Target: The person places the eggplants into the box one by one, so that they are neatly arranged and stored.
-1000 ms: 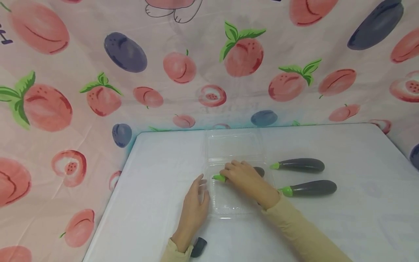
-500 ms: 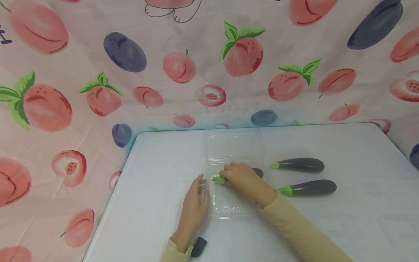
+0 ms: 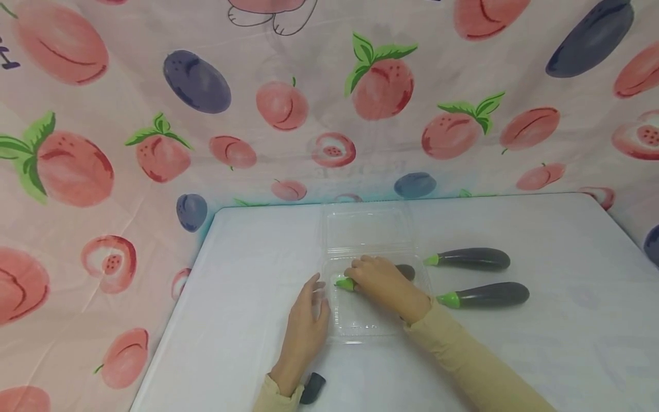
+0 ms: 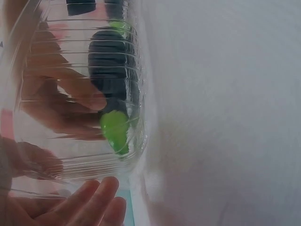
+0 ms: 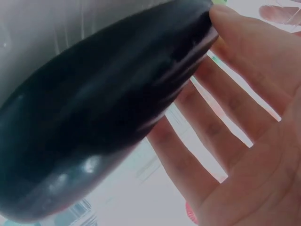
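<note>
A dark eggplant with a green stem end point(image 3: 345, 284) lies within the base of a clear plastic clamshell box point(image 3: 355, 342). My right hand point(image 3: 389, 287) grips this eggplant from above, hiding its middle. In the right wrist view the thumb and fingers lie along the glossy eggplant point(image 5: 101, 103). Beside the left wall of the box is my left hand point(image 3: 305, 326), fingers extended and thumb apart, holding nothing. Its fingers point(image 4: 96, 202) come close to the box corner in the left wrist view; contact is hard to tell. Through the wall, the eggplant point(image 4: 108, 66) shows there too.
To the right of the box lie two more eggplants, a farther one point(image 3: 471, 259) and a nearer one point(image 3: 491, 295). The open lid point(image 3: 368, 226) rests flat toward the back of the white table point(image 3: 247, 257). A fruit-print cloth point(image 3: 319, 63) hangs behind.
The right hand and the gripped eggplant have shifted very slightly toward me. My left hand and the box stay where they were.
</note>
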